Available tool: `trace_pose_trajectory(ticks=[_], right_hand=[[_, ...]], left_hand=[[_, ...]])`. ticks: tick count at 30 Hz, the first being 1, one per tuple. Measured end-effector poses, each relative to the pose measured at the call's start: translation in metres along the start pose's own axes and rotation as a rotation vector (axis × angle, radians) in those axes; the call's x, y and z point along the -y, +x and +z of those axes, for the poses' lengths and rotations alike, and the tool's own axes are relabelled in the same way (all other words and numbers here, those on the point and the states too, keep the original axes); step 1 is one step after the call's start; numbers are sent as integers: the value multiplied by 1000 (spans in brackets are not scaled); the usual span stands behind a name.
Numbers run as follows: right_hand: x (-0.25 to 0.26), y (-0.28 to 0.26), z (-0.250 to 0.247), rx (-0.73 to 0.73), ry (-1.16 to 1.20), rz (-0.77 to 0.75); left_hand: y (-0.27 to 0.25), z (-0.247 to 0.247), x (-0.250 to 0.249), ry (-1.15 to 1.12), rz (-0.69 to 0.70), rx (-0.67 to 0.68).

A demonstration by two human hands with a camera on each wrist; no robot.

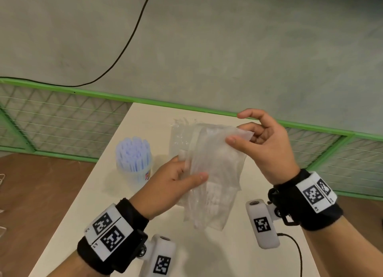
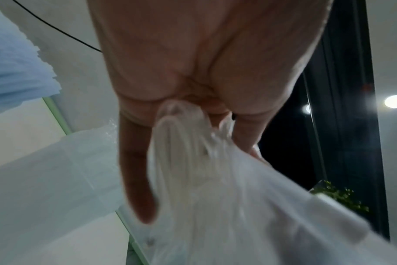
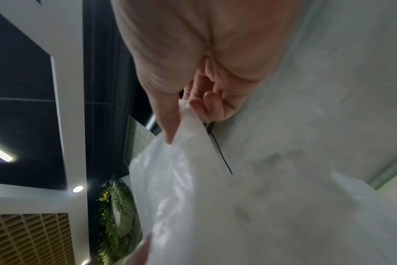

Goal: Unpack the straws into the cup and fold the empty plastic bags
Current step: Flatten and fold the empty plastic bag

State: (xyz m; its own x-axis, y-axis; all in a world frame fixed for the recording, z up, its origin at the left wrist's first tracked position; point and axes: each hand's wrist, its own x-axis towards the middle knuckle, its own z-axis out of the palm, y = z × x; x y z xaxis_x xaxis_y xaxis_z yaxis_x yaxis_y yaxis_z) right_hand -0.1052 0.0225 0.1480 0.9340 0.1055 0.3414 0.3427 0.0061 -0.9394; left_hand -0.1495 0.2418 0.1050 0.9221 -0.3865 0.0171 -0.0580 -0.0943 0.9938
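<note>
Above the table [image 1: 99, 193], both hands pinch a limp, slick bag [image 1: 215, 173], left hand [image 1: 176, 185] mid-edge, right hand [image 1: 267, 150] at its top corner, the likeliest hold for folding.

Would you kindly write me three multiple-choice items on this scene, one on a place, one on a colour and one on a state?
1. Where is the cup of straws?
A. on the white table, left of the hands
B. on the floor
C. in the right hand

2. What colour is the fence frame behind the table?
A. red
B. green
C. black

3. How is the plastic bag held?
A. lying flat, untouched
B. by the left hand only
C. by both hands, the right hand pinching its top corner

Answers: 1 A, the cup stands on the tabletop; 2 B, the rail is green; 3 C, both hands grip it.
</note>
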Motion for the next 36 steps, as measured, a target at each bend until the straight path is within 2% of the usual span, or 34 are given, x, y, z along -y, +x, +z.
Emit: trace_pose_trajectory(ticks=[2, 6, 8, 12, 17, 22, 24, 26, 27, 31, 36], right_hand=[[-5, -1, -1, 66, 3, 60], [-13, -9, -6, 493, -79, 299], [-12, -12, -4, 542, -101, 292], [-10, -11, 1, 517, -160, 173], [-9, -14, 7, 386, -176, 54], [-12, -17, 12, 280, -372, -68], [-13, -18, 14, 317, -372, -97], [-11, -20, 16, 445, -404, -119], [-8, -21, 14, 485, -464, -177], [-4, -21, 8, 548, -788, -605], [-7, -16, 2, 536, -913, -760]], left_hand=[[2, -1, 2, 0, 13, -9], [5, -5, 2, 86, 92, 24], [7, -6, -1, 131, 124, 59], [10, -9, -8, 189, 120, 150], [7, -7, -11, 148, 9, 176], [7, -4, -3, -65, -146, 89], [8, -4, -4, -121, -183, 67], [8, -3, -4, -180, -184, 62], [8, -3, -6, -212, -174, 64], [10, -5, -11, -384, -165, 62], [7, -12, -19, -600, -231, 117]])
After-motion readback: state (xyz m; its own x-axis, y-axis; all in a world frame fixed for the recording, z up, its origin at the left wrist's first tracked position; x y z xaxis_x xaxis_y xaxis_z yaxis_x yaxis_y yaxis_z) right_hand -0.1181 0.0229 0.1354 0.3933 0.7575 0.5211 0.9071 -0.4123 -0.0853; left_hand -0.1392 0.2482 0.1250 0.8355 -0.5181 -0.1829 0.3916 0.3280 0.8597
